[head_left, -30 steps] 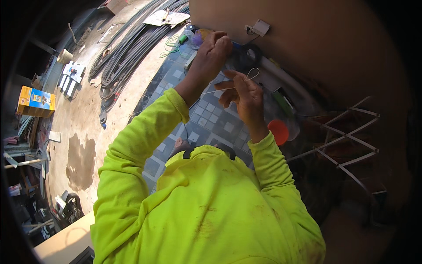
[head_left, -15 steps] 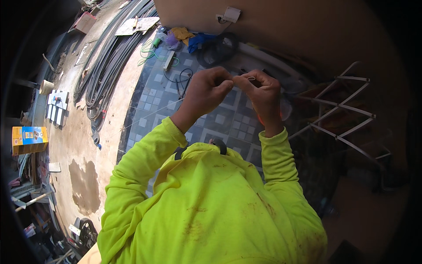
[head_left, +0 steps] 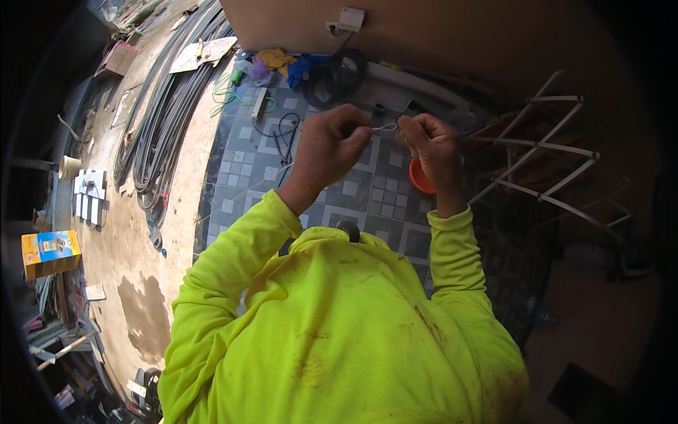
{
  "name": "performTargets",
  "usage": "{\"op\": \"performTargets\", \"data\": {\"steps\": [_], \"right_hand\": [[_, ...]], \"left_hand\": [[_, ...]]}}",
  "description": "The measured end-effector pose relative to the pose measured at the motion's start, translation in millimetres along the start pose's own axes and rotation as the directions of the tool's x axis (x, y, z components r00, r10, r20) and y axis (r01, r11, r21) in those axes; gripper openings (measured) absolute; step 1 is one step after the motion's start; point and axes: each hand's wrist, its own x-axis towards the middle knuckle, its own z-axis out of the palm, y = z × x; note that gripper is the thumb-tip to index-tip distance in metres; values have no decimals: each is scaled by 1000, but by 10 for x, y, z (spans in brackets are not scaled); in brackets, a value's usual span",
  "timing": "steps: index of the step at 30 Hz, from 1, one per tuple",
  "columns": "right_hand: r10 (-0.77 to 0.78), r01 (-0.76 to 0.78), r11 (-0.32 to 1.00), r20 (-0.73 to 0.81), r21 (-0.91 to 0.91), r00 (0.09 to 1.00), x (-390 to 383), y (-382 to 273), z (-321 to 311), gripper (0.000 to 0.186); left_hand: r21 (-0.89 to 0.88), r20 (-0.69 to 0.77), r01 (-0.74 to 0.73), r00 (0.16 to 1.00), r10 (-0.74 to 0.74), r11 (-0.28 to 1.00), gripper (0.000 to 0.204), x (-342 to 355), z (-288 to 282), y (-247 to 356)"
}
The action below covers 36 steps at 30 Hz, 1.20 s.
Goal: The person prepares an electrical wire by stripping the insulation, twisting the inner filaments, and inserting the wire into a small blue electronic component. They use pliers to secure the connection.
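Note:
A thin white string (head_left: 385,127), bent into a small loop, shows in the gap between my two raised hands. My left hand (head_left: 330,148) is closed, thumb and forefinger pinching the string's left end. My right hand (head_left: 436,147) is closed too, its thumb pressed against the fingers right beside the loop. Whatever lies between those fingertips is too small to make out. Below my right hand, partly covered by it, sits a round orange-red object (head_left: 421,177). A pale thin line (head_left: 247,182) runs across the tiles, left of my left wrist.
Patterned grey tiles (head_left: 349,187) lie beneath my hands. On the right stands a white folding lattice rack (head_left: 540,145). Black coiled tubing (head_left: 325,85) and a blue cloth (head_left: 304,68) rest by the wall. Long dark pipes (head_left: 159,120) and a yellow-blue box (head_left: 53,247) are at left.
My hands have moved slightly apart, and the string loop now shows between them. My right hand has shifted a little right, uncovering more of the orange-red object.

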Motion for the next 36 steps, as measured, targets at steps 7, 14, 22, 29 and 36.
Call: {"op": "performTargets", "data": {"steps": [7, 14, 22, 29, 36], "right_hand": [[-392, 378, 891, -4, -250, 920, -94, -313, 255, 14], [-145, 180, 947, 143, -265, 979, -169, -169, 193, 15], [188, -225, 970, 305, 92, 934, -229, -119, 132, 16], [189, -206, 979, 348, 12, 918, -179, -223, -69, 14], [-227, 225, 957, 9, -186, 974, -191, -228, -31, 14]], "left_hand": [[65, -23, -33, 999, 34, 997, 8, 7, -45, 9], [10, -24, -70, 997, 71, 997, 5, -21, -46, 13], [-9, 3, -55, 998, 55, 998, 4, -10, -58, -1], [44, 134, -89, 988, 82, 995, 5, -38, -145, 29], [125, 53, -53, 997, 47, 991, 6, -20, -54, 68]]}}
